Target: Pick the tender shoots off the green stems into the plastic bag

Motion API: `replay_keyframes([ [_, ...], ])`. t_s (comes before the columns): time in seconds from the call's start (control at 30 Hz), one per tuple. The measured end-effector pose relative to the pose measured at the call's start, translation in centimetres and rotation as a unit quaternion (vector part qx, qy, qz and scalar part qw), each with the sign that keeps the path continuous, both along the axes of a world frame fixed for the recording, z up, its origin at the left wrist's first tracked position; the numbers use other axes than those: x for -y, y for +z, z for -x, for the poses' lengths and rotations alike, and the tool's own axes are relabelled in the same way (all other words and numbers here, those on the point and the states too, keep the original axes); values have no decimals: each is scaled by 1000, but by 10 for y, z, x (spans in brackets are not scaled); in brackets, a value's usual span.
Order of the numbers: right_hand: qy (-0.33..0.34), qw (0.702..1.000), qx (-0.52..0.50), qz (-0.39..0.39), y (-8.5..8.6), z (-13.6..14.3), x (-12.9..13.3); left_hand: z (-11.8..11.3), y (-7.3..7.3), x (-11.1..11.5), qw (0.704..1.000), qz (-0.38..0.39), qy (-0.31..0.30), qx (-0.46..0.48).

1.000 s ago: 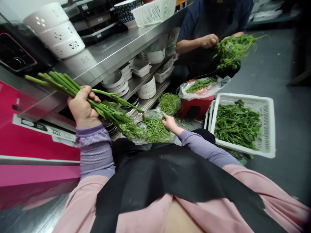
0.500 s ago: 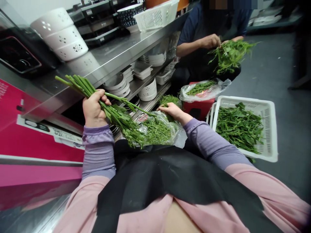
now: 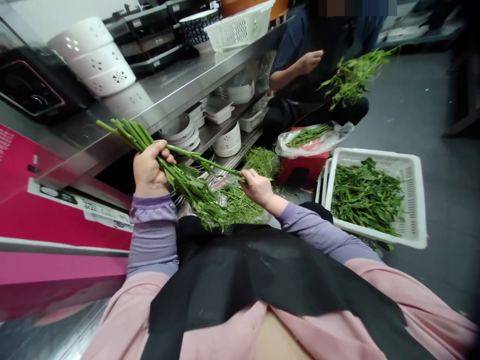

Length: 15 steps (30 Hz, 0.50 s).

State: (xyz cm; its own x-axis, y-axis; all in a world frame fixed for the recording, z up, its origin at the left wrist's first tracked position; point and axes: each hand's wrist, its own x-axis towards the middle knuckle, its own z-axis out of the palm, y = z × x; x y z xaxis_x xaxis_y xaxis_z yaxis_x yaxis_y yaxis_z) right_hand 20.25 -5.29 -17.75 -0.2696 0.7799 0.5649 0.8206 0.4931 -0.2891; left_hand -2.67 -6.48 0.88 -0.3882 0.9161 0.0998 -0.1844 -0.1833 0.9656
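My left hand (image 3: 152, 167) is closed round a bunch of long green stems (image 3: 131, 135); their leafy ends hang down to the right. One stem (image 3: 213, 164) sticks out of the bunch toward my right hand (image 3: 258, 187), whose fingers pinch its far end. Below the hands lies a heap of thin green stems (image 3: 242, 200) in a clear plastic bag. To the right stands a white slotted basket (image 3: 415, 200) holding cut greens (image 3: 367, 200).
Across from me a person (image 3: 287, 72) holds leafy greens (image 3: 352, 75). Between us is a red container (image 3: 303, 167) with a plastic bag of greens (image 3: 309, 135) on it. A steel shelf (image 3: 176, 92) with white bowls (image 3: 227, 140) runs along the left.
My right hand has moved slightly left and down and now grips the end of the single stem. My left hand has shifted a little right. The other person's hands have moved apart.
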Motion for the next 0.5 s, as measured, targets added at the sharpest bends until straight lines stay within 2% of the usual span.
replay_keyframes([
  [0.13, -28, 1000, 4, 7, 5, 0, -10, -4, 5, 6, 1000, 4, -2, -5],
  [0.27, -3, 1000, 5, 5, 6, -7, -15, -7, 7, 7, 1000, -4, 18, -8],
  [0.4, 88, 994, -64, 32, 6, -16, -13, -4, 2, 2, 998, -24, 48, -24],
  [0.5, 164, 957, -216, 102, 7, -18, -9, -1, -4, -2, 997, -38, 56, -42],
])
